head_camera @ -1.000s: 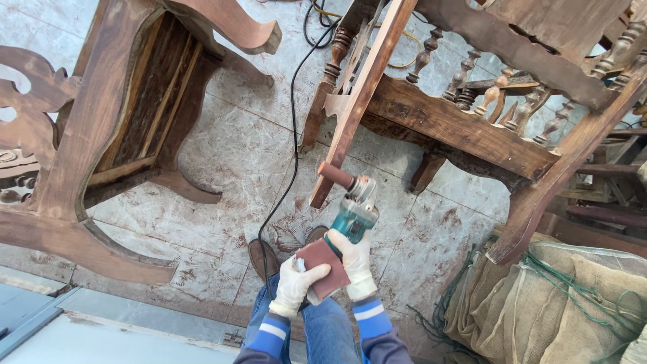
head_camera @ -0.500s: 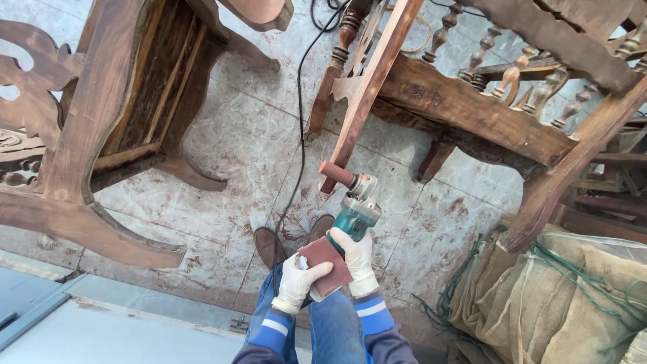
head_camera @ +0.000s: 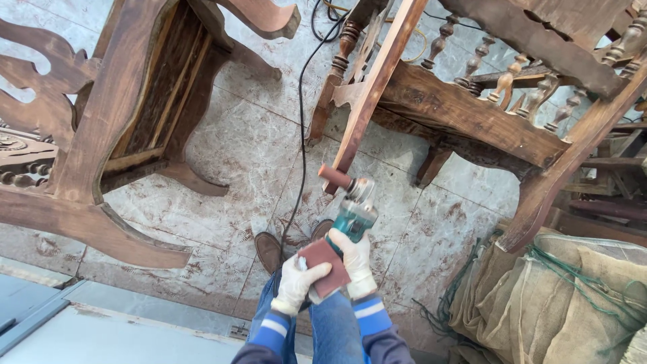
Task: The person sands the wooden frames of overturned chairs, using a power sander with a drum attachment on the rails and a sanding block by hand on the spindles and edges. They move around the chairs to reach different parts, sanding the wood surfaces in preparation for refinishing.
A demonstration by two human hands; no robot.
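I stand on a dusty tiled floor among dark wooden chair frames. My right hand (head_camera: 354,259), in a white glove, grips the teal body of an angle grinder (head_camera: 354,209) that has a reddish side handle. The grinder's head is close to the bottom end of a slanted wooden chair leg (head_camera: 371,87). My left hand (head_camera: 295,283), also gloved, holds a reddish-brown sheet of sandpaper (head_camera: 325,266) against the grinder's rear end. A black power cord (head_camera: 301,128) runs from the grinder up across the floor.
A carved wooden chair frame (head_camera: 114,128) lies on the left. Another chair frame with turned spindles (head_camera: 485,108) stands at the upper right. Burlap sacks with green cord (head_camera: 559,296) are piled at the lower right. My brown shoes (head_camera: 269,251) show below the grinder.
The view has shifted slightly, so the floor and chairs sit a little lower in frame. Both hands keep the same hold on the grinder and sandpaper.
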